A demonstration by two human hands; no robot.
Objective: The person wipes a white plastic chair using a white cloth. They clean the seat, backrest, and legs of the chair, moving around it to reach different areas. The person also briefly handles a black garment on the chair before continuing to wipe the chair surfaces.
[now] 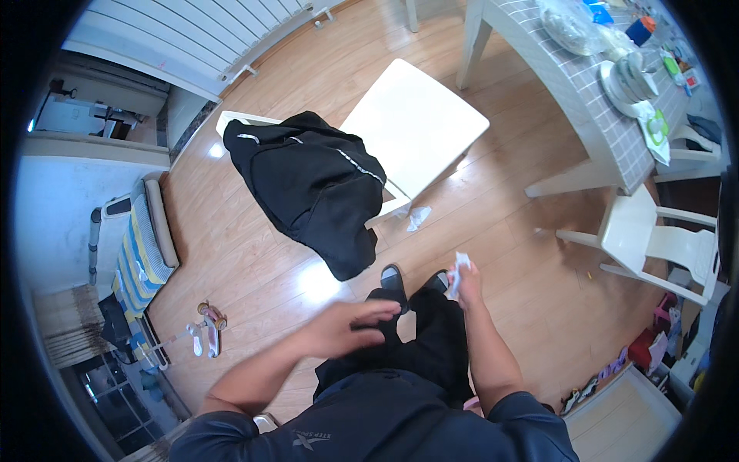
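Note:
My right hand [470, 286] grips a crumpled white tissue or cloth [462, 263], held out above the floor beside my legs. My left hand [343, 329] hovers in front of my lap with fingers apart, holding nothing. Ahead stands a white chair [418, 127], its seat bare and its back covered by a black garment [312, 179] with pale zip or trim lines. On the floor by the chair's near corner lies a crumpled white piece [419, 218], apparently tissue or thin plastic. Both hands are apart from the chair.
A table with a grey checked cloth [600, 104] is at upper right, bearing stacked dishes [632, 84] and bags. Below it stands a small white chair [629, 231]. A child's scooter [208, 329] rests on the wood floor [248, 260] at left, near a sofa or bed with striped cover [135, 260].

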